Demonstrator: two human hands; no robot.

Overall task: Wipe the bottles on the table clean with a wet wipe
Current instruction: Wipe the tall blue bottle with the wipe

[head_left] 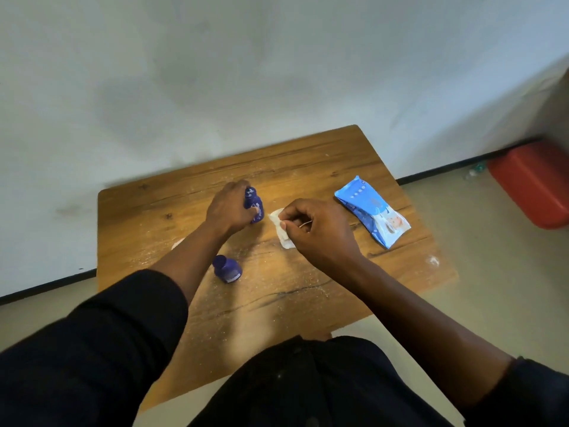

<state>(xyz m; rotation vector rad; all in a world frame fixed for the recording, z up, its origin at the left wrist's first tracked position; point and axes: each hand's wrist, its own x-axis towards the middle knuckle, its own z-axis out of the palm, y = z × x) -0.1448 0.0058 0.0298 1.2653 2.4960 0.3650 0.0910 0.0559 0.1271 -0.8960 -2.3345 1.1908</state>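
Wood grain fills the scene: a brown wooden table dusted with pale specks, pushed against a white wall. Off to the right on the floor, a red plastic container. On the table's right side lies a blue wet-wipe packet. Both arms reach forward, dark sleeves pushed up. The left hand wraps round a dark blue plastic bottle standing on the table, fingers curled over its top. Just beside it, the right hand is bent at the wrist, fingertips pinching a crumpled white wet wipe against the tabletop. Nearer the person, a second dark blue bottle stands alone, untouched.
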